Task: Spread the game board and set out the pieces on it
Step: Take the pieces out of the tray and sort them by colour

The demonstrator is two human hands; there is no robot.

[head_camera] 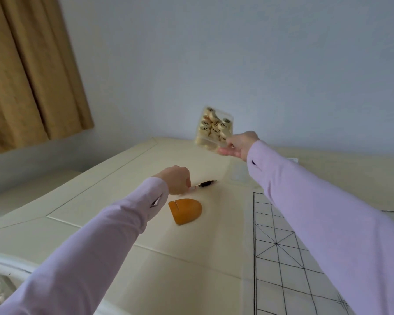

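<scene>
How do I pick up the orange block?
Come from above and pinch the orange block across its two straight sides. It lies flat on the table, and the rounded end would likely slip.

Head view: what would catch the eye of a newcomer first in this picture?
The clear box of round game pieces stands out, held tilted in the air by the right hand over the far side of the table. Next come the orange block beside the left hand, which holds a pen, and the lined game board spread at the right.
</scene>
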